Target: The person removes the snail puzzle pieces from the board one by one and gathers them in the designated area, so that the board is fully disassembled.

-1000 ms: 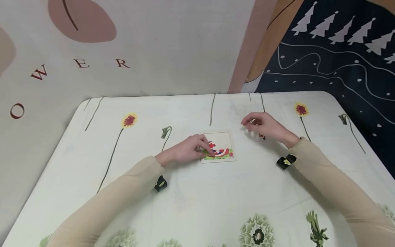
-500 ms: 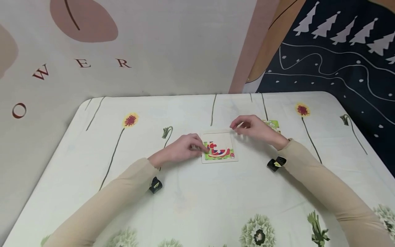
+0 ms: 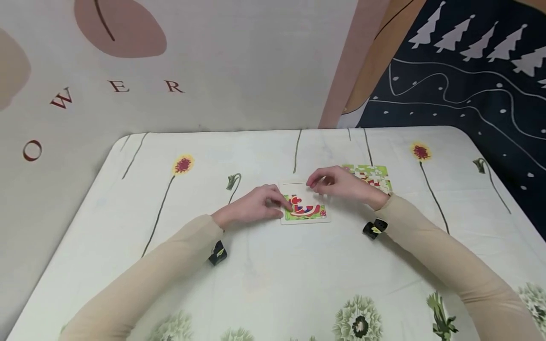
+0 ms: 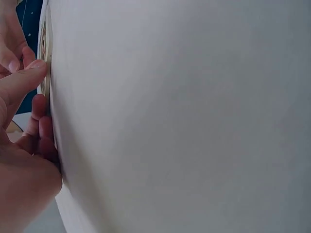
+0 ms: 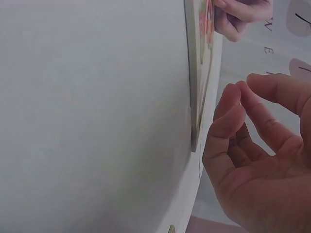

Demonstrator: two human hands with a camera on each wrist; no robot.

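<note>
A shallow puzzle board (image 3: 300, 189) lies on the tablecloth with several bright pieces along its lower half, red, green and dark blue. My left hand (image 3: 258, 203) holds the board's left side, one finger reaching over the pieces; in the left wrist view that hand's fingers (image 4: 24, 80) meet the board's edge. Just over the board's upper right corner hovers my right hand (image 3: 337, 182). Its fingers (image 5: 224, 121) bend loosely, the tips close together, with nothing visible between them in the right wrist view.
Behind the right hand lies a group of green, white and red puzzle pieces (image 3: 377, 175), partly covered by that hand. A flower-printed cloth (image 3: 256, 293) covers the table. Printed hangings (image 3: 239, 61) rise behind the table's far edge.
My right hand has moved left and slightly toward me, from beside the loose pieces to over the board, uncovering more of those pieces. The left hand stays at the board with slight finger shifts.
</note>
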